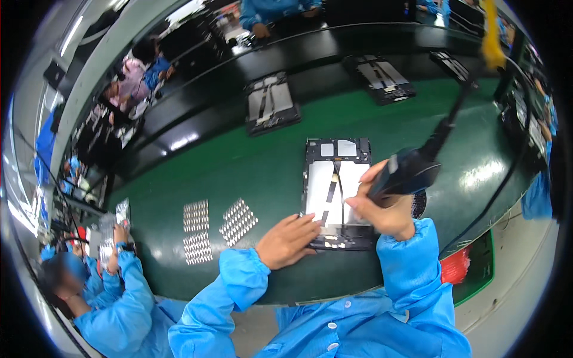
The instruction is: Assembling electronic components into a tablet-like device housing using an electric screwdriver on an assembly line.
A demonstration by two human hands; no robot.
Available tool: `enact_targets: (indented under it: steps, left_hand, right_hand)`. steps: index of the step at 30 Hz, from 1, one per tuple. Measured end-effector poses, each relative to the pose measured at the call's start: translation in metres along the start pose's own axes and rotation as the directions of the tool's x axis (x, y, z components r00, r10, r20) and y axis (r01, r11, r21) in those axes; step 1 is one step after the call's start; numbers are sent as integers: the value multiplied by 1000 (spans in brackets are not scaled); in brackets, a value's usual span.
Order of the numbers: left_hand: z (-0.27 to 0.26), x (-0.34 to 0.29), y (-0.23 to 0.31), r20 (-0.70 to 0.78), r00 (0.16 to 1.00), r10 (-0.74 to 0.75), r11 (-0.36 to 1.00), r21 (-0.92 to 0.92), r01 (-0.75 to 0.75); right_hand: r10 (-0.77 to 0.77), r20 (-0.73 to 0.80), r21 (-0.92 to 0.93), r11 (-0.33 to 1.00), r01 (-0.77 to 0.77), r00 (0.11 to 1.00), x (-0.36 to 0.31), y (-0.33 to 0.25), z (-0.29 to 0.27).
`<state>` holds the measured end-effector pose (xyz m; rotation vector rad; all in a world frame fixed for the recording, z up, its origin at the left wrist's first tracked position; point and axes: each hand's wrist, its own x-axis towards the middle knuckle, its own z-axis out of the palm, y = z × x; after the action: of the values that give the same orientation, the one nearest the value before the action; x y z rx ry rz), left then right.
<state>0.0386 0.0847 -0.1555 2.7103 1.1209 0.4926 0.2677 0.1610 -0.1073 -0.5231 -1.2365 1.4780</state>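
Note:
An opened tablet [319, 185] lies upright in front of me on the green bench, showing silver panels and black ribbon strips inside its dark frame. My left hand [290, 240] rests flat at its lower left edge, fingers stretched out over the frame. Wrapped around a black electric screwdriver [412, 170], my right hand [389, 216] hovers over the tablet's lower right side. The driver's cord rises toward a yellow hanger [493, 36]. Its tip is hidden behind my hand. A round black dish [419, 204] shows partly beside my right hand.
Sheets of small metallic pieces [196, 216] lie left on the green bench [161, 179]. More opened tablets [270, 104] sit along the dark far strip. A co-worker in blue [119, 310] works at left. A green bin [486, 268] with a red bag [455, 267] stands lower right.

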Motion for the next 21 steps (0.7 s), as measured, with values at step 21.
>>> enact_targets:
  steps: [21]
  left_hand:
    - [12, 175, -183, -323, 850, -417, 838, 226, 497]
  right_hand:
    - [-125, 226, 27, 992, 122, 966, -1, 20, -20]
